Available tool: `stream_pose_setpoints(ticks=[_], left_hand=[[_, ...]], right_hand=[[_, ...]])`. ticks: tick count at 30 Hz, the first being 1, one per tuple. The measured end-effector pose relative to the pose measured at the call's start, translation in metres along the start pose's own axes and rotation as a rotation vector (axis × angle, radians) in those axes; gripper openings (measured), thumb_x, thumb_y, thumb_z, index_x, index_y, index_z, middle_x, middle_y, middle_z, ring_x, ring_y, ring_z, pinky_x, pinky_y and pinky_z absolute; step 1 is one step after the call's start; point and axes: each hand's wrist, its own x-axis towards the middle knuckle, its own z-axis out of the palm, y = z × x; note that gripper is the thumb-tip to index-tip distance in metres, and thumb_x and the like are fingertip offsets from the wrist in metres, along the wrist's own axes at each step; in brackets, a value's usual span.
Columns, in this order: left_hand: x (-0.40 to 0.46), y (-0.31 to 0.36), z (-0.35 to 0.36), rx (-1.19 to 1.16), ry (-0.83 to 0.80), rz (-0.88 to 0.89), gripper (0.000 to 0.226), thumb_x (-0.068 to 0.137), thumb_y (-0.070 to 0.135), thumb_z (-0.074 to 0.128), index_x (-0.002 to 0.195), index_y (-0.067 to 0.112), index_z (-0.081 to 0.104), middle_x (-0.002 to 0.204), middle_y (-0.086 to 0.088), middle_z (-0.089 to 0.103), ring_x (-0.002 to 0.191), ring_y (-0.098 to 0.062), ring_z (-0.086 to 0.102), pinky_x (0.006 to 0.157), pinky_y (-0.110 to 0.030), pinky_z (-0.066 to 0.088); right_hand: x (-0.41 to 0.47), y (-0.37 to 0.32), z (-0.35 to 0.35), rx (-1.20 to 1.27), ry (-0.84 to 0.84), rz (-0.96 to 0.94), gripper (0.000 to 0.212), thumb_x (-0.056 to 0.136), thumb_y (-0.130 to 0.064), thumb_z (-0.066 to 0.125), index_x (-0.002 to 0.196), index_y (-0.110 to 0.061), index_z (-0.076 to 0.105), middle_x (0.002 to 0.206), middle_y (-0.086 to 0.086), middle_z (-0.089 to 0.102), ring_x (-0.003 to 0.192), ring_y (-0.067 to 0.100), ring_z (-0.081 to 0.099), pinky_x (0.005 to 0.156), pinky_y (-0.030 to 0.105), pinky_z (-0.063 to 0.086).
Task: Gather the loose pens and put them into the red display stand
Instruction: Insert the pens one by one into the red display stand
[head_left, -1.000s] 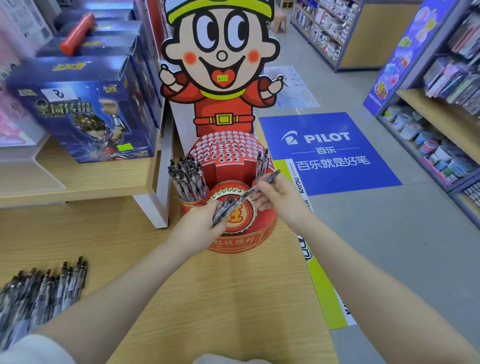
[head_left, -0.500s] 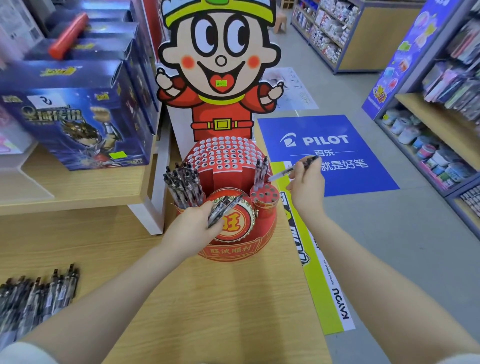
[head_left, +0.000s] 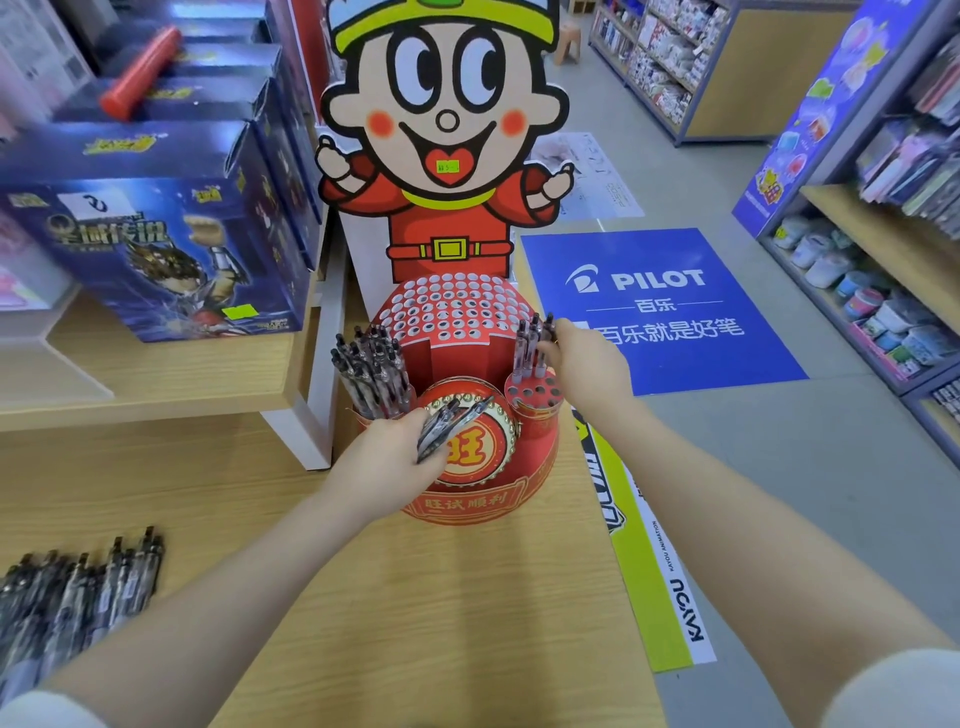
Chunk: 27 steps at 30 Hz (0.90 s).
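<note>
The red display stand (head_left: 483, 499) with a cartoon figure stands at the back of the wooden table (head_left: 441, 623). My left hand (head_left: 387, 460) grips a small bundle of black pens (head_left: 449, 423) in front of the stand. My right hand (head_left: 584, 364) pinches one pen (head_left: 546, 340) upright at the stand's right pen cup (head_left: 535, 397), among a few pens standing there. The left pen cup holds several pens (head_left: 371, 371). A pile of loose pens (head_left: 72, 597) lies at the table's left edge.
Blue boxed sets (head_left: 156, 234) sit on a raised wooden shelf at the left, with a white post (head_left: 301, 441) beside the stand. The table's right edge drops to the floor with a blue PILOT sticker (head_left: 660, 306). Store shelves (head_left: 872, 249) line the right.
My right hand has carried a single pen from the left hand's bundle over to the right cup and stood it upright there. The left hand has stayed still with its bundle.
</note>
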Motion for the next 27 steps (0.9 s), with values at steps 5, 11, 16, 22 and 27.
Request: stream_pose_setpoints(ticks=[5, 11, 16, 22, 27], left_hand=[[-0.002, -0.003, 0.001, 0.003, 0.003, 0.008, 0.015, 0.09, 0.033, 0.053, 0.092, 0.017, 0.051, 0.08, 0.0, 0.063, 0.073, -0.017, 0.061, 0.062, -0.031, 0.051], [-0.004, -0.006, 0.002, -0.007, 0.007, 0.029, 0.014, 0.09, 0.031, 0.053, 0.079, 0.024, 0.047, 0.073, 0.003, 0.06, 0.068, -0.014, 0.059, 0.057, -0.031, 0.049], [-0.007, -0.006, 0.006, 0.019, -0.024, 0.019, 0.02, 0.089, 0.03, 0.053, 0.075, 0.022, 0.041, 0.066, 0.005, 0.053, 0.065, -0.017, 0.057, 0.054, -0.028, 0.042], [-0.01, 0.002, 0.009, 0.036, -0.031, 0.033, 0.029, 0.089, 0.03, 0.053, 0.067, 0.027, 0.034, 0.064, 0.004, 0.051, 0.06, -0.016, 0.054, 0.054, -0.03, 0.042], [-0.014, 0.003, 0.008, 0.018, -0.027, 0.028, 0.026, 0.089, 0.033, 0.055, 0.071, 0.021, 0.041, 0.066, 0.001, 0.055, 0.061, -0.018, 0.056, 0.055, -0.035, 0.044]], right_hand=[[0.002, 0.0, -0.001, -0.114, -0.064, 0.027, 0.036, 0.101, -0.036, 0.035, 0.111, -0.005, 0.051, 0.103, 0.016, 0.064, 0.091, 0.035, 0.063, 0.061, 0.034, 0.04], [-0.018, -0.003, 0.0, 0.282, 0.096, 0.164, 0.033, 0.096, -0.038, 0.048, 0.114, -0.011, 0.052, 0.085, 0.0, 0.061, 0.08, 0.023, 0.061, 0.062, 0.031, 0.043], [-0.066, -0.021, 0.0, 0.736, -0.008, -0.07, 0.007, 0.092, -0.021, 0.057, 0.097, -0.019, 0.061, 0.077, -0.015, 0.056, 0.069, 0.001, 0.053, 0.066, 0.019, 0.041], [-0.084, -0.025, 0.01, 0.941, -0.411, -0.087, 0.011, 0.091, -0.017, 0.059, 0.101, -0.016, 0.063, 0.067, -0.003, 0.057, 0.049, 0.002, 0.049, 0.047, 0.012, 0.038], [-0.083, -0.023, 0.007, 1.136, -0.324, 0.075, 0.014, 0.093, -0.019, 0.056, 0.08, -0.014, 0.056, 0.064, -0.001, 0.059, 0.048, 0.005, 0.051, 0.048, 0.019, 0.038]])
